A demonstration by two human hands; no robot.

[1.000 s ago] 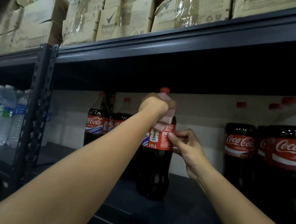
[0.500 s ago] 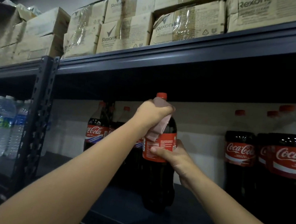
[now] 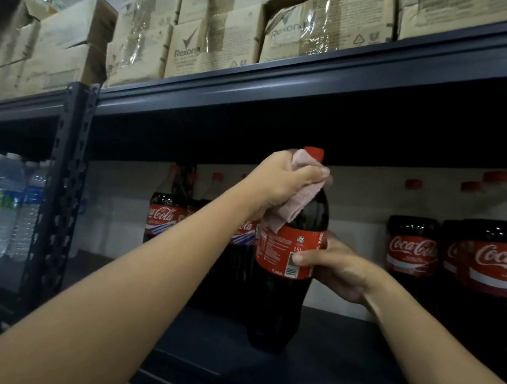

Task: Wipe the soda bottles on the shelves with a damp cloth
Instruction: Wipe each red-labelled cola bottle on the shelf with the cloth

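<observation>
Head view: on the near shelf [image 3: 336, 364], the right hand [image 3: 335, 268] grips the bottle [image 3: 285, 280] at its label; the left hand [image 3: 282, 184] pinches the cloth [image 3: 292, 208] against the shoulder. Best steady it and wipe downward.

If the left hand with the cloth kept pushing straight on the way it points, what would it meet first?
The left hand already presses the pink cloth against the front bottle, at its shoulder; going on, it would likely meet the bottle's neck.
</observation>
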